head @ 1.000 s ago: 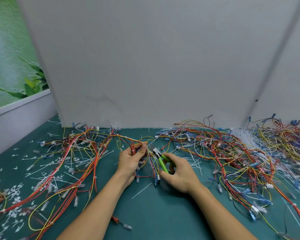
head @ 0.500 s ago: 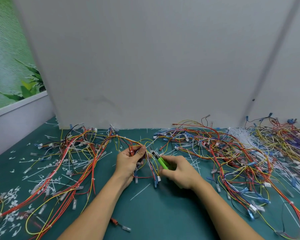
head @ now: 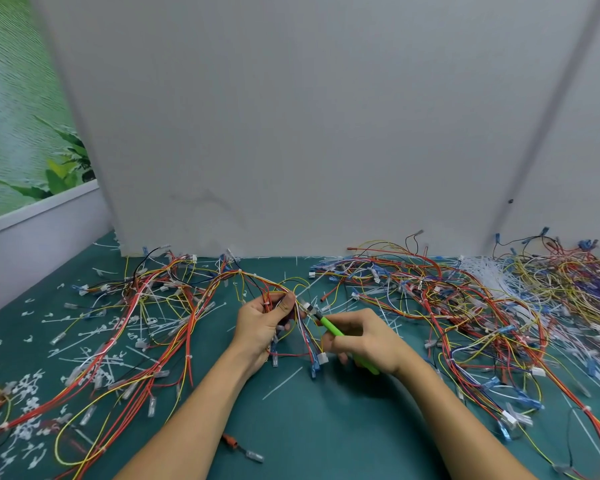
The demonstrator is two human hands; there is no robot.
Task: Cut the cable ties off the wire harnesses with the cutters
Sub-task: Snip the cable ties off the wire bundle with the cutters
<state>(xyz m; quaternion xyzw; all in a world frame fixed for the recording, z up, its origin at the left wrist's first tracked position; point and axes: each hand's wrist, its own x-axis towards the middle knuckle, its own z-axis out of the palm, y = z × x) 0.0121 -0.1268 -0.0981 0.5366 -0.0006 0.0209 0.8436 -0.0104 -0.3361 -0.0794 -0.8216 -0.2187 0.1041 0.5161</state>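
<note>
Our left hand pinches the wire harness, dead centre | right hand grips the cutters, tip at it | cut cable ties litter the counter at 9 o'clock | 3 o'clock pile looks undone

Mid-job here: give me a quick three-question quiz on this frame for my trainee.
1. True or false: the right hand holds the green-handled cutters.
2. The left hand grips: A) a wire harness, B) a loose tie, C) nothing.
3. Fill in: the cutters' tip points toward the ____ hand.
Key: 1 true; 2 A; 3 left.
</note>
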